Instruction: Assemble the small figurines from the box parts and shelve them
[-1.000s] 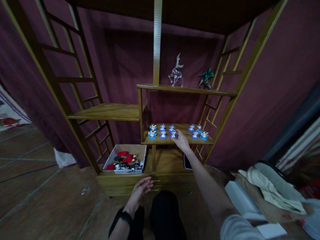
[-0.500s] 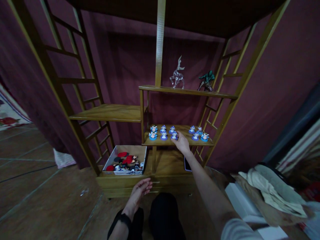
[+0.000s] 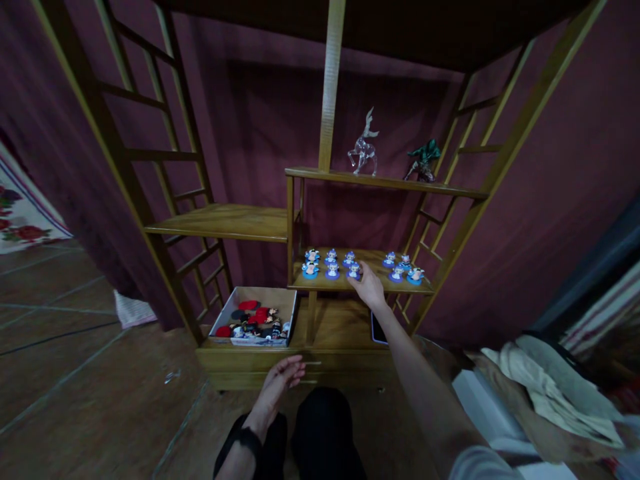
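Note:
My right hand point(image 3: 369, 288) reaches onto the middle shelf, thumb and finger closed around the small purple-and-white figurine point(image 3: 353, 271) at the right end of the left group's front row. That figurine stands on a round purple base at the shelf level. Beside it on the left is another purple figurine point(image 3: 332, 270), and a blue-based figurine point(image 3: 310, 269) is farther left. A second group, including a blue-based figurine point(image 3: 415, 275), stands right of the hand. My left hand point(image 3: 284, 380) hovers in front of the cabinet's lower drawers, fingers loosely apart and holding nothing.
A cardboard box point(image 3: 291, 313) with red and black figures sits at the lower left of the wooden shelf unit point(image 3: 225, 222). A phone-like dark object point(image 3: 379, 328) lies under my right forearm. Above stand a clear deer figurine point(image 3: 364, 150) and a green figure point(image 3: 425, 160).
The view has shifted slightly, so the shelf unit appears a little farther right. My right hand stays at the same figurine, and my left hand holds nearly the same pose.

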The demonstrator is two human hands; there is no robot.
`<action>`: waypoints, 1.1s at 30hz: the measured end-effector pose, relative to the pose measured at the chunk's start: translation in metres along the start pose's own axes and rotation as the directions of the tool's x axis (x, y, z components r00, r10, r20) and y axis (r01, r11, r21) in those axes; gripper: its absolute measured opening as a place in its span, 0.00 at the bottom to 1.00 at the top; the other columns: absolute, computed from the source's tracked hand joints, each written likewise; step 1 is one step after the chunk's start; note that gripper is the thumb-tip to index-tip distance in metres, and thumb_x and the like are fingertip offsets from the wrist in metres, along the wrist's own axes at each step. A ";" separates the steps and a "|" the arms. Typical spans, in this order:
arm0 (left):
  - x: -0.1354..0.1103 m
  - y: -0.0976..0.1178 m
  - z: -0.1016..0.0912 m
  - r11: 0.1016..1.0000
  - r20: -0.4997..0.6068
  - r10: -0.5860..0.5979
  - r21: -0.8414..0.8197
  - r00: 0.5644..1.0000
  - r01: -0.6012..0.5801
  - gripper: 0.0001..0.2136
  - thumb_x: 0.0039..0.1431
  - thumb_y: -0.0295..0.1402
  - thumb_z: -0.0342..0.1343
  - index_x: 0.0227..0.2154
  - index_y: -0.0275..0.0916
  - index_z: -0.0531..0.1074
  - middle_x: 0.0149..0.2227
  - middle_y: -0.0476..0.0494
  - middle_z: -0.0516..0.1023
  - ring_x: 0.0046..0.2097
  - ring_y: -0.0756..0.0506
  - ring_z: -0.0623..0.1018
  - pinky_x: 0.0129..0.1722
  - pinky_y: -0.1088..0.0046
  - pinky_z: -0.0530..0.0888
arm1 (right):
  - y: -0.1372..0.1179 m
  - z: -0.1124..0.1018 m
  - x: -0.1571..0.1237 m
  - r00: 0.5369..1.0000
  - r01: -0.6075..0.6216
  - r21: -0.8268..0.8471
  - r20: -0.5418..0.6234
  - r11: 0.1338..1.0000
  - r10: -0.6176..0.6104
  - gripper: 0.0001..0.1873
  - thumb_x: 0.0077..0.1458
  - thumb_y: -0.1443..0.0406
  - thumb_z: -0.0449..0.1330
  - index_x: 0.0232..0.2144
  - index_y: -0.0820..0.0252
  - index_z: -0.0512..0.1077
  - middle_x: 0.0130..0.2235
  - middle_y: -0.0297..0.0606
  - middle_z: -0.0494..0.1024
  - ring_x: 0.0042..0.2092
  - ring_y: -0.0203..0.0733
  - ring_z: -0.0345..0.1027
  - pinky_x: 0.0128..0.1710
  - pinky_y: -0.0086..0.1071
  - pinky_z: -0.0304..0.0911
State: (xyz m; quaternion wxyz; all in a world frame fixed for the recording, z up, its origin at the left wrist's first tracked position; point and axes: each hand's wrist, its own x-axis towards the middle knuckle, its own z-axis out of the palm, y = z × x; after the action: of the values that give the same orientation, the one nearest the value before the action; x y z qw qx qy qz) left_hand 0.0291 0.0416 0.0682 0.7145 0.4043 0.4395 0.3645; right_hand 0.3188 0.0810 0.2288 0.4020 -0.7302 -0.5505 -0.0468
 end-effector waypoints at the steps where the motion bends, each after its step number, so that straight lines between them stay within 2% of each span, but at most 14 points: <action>1: -0.001 0.000 -0.001 1.000 -0.002 0.004 0.004 1.000 -0.004 0.19 0.40 0.36 0.64 0.38 0.36 0.74 0.40 0.35 0.78 0.37 0.44 0.78 0.36 0.71 0.71 | 0.000 0.000 0.000 1.000 -0.005 0.005 -0.001 1.000 0.005 0.31 0.48 0.57 0.57 0.54 0.59 0.56 0.47 0.43 0.73 0.48 0.48 0.67 0.47 0.39 0.61; 4: -0.004 0.001 -0.003 0.999 -0.020 0.032 -0.006 0.999 -0.032 0.19 0.40 0.36 0.64 0.38 0.35 0.74 0.39 0.35 0.78 0.37 0.45 0.77 0.36 0.72 0.70 | -0.002 -0.003 -0.002 1.000 -0.013 0.042 -0.017 0.999 0.014 0.32 0.48 0.58 0.57 0.55 0.59 0.56 0.46 0.43 0.73 0.47 0.49 0.68 0.47 0.41 0.61; 6: -0.006 0.002 -0.006 0.998 -0.051 0.060 -0.025 0.997 -0.061 0.19 0.40 0.37 0.64 0.37 0.34 0.74 0.38 0.35 0.78 0.36 0.45 0.77 0.35 0.72 0.70 | -0.006 -0.005 -0.009 0.997 0.000 0.117 -0.077 0.993 0.009 0.30 0.49 0.59 0.56 0.54 0.59 0.56 0.46 0.43 0.73 0.47 0.48 0.67 0.48 0.41 0.61; 10: -0.012 0.005 -0.013 0.990 -0.128 0.113 -0.066 0.985 -0.122 0.19 0.39 0.36 0.65 0.37 0.34 0.74 0.36 0.37 0.78 0.35 0.46 0.77 0.34 0.73 0.70 | -0.016 -0.002 -0.049 0.949 0.080 0.354 -0.314 0.932 0.037 0.20 0.54 0.63 0.47 0.50 0.57 0.61 0.48 0.43 0.71 0.49 0.44 0.65 0.52 0.39 0.58; 11: -0.012 0.005 -0.016 0.986 -0.148 0.126 -0.087 0.981 -0.139 0.19 0.38 0.36 0.65 0.37 0.34 0.74 0.36 0.37 0.78 0.34 0.46 0.77 0.33 0.74 0.70 | -0.018 0.004 -0.065 0.944 0.096 0.410 -0.325 0.907 0.047 0.19 0.55 0.64 0.46 0.49 0.54 0.62 0.47 0.42 0.71 0.49 0.43 0.66 0.51 0.38 0.59; 14: -0.011 0.004 -0.025 0.967 -0.242 0.141 -0.176 0.960 -0.186 0.17 0.39 0.32 0.65 0.36 0.33 0.74 0.34 0.38 0.78 0.33 0.47 0.77 0.32 0.74 0.71 | -0.024 0.035 -0.118 0.977 0.029 0.559 -0.193 0.829 0.096 0.14 0.53 0.63 0.47 0.40 0.49 0.67 0.42 0.38 0.73 0.45 0.44 0.68 0.46 0.38 0.63; 16: -0.008 0.004 -0.032 0.954 -0.337 0.111 -0.229 0.935 -0.196 0.14 0.40 0.27 0.64 0.34 0.33 0.73 0.32 0.40 0.78 0.30 0.49 0.76 0.30 0.75 0.71 | -0.030 0.064 -0.151 0.993 -0.097 0.639 0.008 0.763 0.119 0.11 0.51 0.63 0.49 0.35 0.50 0.70 0.37 0.38 0.74 0.38 0.43 0.69 0.38 0.37 0.66; 19: 0.000 0.013 -0.040 0.933 -0.447 0.056 -0.295 0.893 -0.207 0.11 0.42 0.20 0.60 0.33 0.34 0.72 0.29 0.42 0.78 0.27 0.50 0.76 0.27 0.76 0.71 | -0.041 0.107 -0.179 0.963 -0.250 0.699 0.254 0.670 0.094 0.10 0.49 0.63 0.51 0.29 0.55 0.72 0.29 0.36 0.72 0.31 0.40 0.66 0.27 0.31 0.63; 22: 0.017 0.039 -0.044 0.887 -0.511 0.083 -0.353 0.856 -0.297 0.12 0.44 0.17 0.57 0.33 0.35 0.71 0.29 0.43 0.77 0.27 0.51 0.76 0.26 0.78 0.70 | -0.058 0.138 -0.177 0.920 -0.359 0.720 0.379 0.594 0.097 0.10 0.47 0.62 0.52 0.28 0.55 0.72 0.28 0.34 0.72 0.27 0.36 0.64 0.23 0.27 0.60; 25: 0.043 0.072 -0.050 0.811 -0.585 0.104 -0.418 0.804 -0.409 0.11 0.47 0.16 0.54 0.33 0.35 0.69 0.29 0.43 0.76 0.27 0.52 0.76 0.26 0.79 0.71 | -0.073 0.160 -0.159 0.898 -0.407 0.724 0.428 0.558 0.100 0.10 0.47 0.62 0.52 0.27 0.56 0.72 0.25 0.32 0.70 0.24 0.33 0.61 0.22 0.26 0.58; 27: 0.062 0.089 -0.058 0.755 -0.606 0.080 -0.482 0.791 -0.445 0.11 0.48 0.16 0.51 0.33 0.35 0.67 0.29 0.44 0.74 0.27 0.53 0.75 0.26 0.80 0.71 | -0.081 0.175 -0.146 0.890 -0.422 0.727 0.446 0.542 0.094 0.10 0.47 0.61 0.51 0.25 0.57 0.72 0.22 0.30 0.68 0.22 0.32 0.59 0.21 0.25 0.57; 30: 0.086 0.099 -0.075 0.705 -0.606 0.047 -0.543 0.794 -0.456 0.13 0.48 0.15 0.48 0.35 0.35 0.66 0.28 0.45 0.73 0.27 0.53 0.75 0.25 0.81 0.70 | -0.088 0.197 -0.134 0.878 -0.444 0.730 0.471 0.519 0.089 0.11 0.46 0.61 0.51 0.23 0.57 0.71 0.20 0.28 0.65 0.19 0.30 0.56 0.18 0.24 0.54; 33: 0.099 0.093 -0.094 0.691 -0.634 -0.051 -0.580 0.772 -0.431 0.14 0.48 0.14 0.47 0.35 0.36 0.65 0.26 0.48 0.72 0.25 0.54 0.73 0.23 0.83 0.69 | -0.092 0.218 -0.126 0.860 -0.473 0.726 0.505 0.499 0.080 0.11 0.46 0.61 0.51 0.23 0.58 0.71 0.20 0.28 0.66 0.18 0.29 0.55 0.17 0.24 0.54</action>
State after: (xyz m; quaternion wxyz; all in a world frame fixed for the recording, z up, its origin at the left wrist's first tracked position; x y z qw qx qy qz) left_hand -0.0386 0.1906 0.0920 0.5882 0.0110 0.4252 0.6878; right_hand 0.1109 0.1303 0.0670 0.5762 -0.5240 -0.4483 0.4387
